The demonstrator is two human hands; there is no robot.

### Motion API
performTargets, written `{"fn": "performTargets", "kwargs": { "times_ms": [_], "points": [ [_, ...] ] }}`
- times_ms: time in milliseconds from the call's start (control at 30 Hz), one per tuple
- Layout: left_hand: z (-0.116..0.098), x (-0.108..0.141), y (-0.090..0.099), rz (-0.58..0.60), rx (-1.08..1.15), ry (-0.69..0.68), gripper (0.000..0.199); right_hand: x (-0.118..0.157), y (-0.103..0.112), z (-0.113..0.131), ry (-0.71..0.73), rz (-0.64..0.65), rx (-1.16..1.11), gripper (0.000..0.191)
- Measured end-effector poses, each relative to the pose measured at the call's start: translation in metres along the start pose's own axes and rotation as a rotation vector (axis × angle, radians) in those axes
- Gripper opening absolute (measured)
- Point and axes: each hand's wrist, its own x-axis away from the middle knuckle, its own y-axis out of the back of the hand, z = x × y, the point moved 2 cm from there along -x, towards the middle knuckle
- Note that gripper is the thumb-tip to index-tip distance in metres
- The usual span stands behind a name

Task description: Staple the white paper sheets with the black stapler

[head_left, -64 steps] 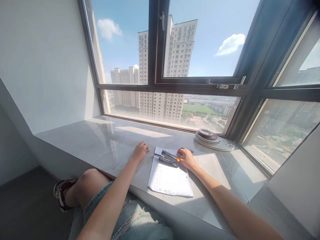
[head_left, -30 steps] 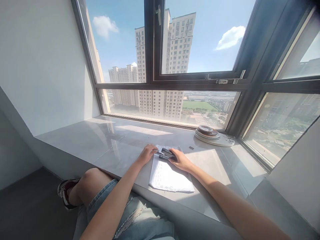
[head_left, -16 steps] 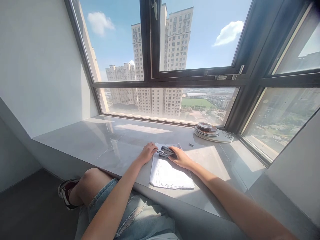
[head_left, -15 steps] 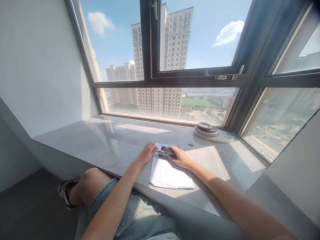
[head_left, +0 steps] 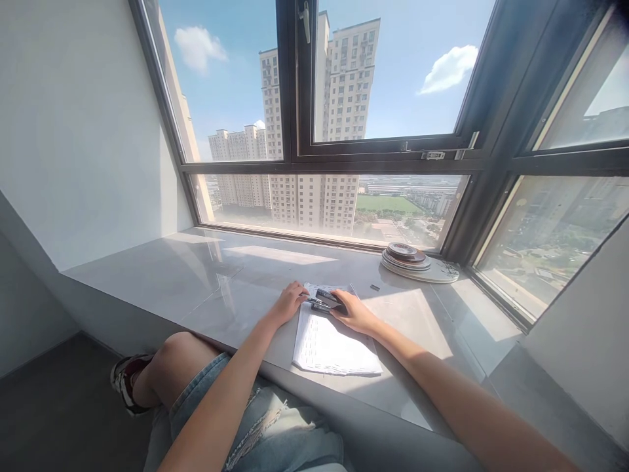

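A black stapler (head_left: 327, 299) lies over the far part of a stack of white paper sheets (head_left: 337, 344) with rows of marks along the left side. My right hand (head_left: 354, 312) is closed around the back end of the stapler. The stapler's top arm looks raised from its base, with a metal rail between them pointing left. At the tip of that rail, the fingers of my left hand (head_left: 289, 303) are pinched together over the paper's left edge. Anything between those fingertips is too small to make out.
A short dark strip (head_left: 375, 287) lies right of the paper on the grey stone sill (head_left: 255, 275). Several stacked plates (head_left: 405, 257) rest on an oval board (head_left: 445, 272) by the window frame (head_left: 324, 167). The sill's front edge runs above my legs.
The stapler's top arm and rail look slightly closer together than before. Both hands stay in nearly the same place, and the camera view has shifted very slightly.
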Motion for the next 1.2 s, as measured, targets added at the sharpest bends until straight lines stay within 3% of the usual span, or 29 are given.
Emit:
{"fn": "performTargets", "kwargs": {
  "times_ms": [700, 1200],
  "points": [
    [-0.005, 0.002, 0.002, 0.050, 0.019, 0.010, 0.020, 0.000, 0.002, 0.003, 0.007, 0.009, -0.007, 0.028],
    [-0.020, 0.004, 0.008, 0.071, -0.036, 0.005, 0.022, 0.001, 0.001, 0.001, 0.001, -0.003, -0.025, 0.032]
  ]
}}
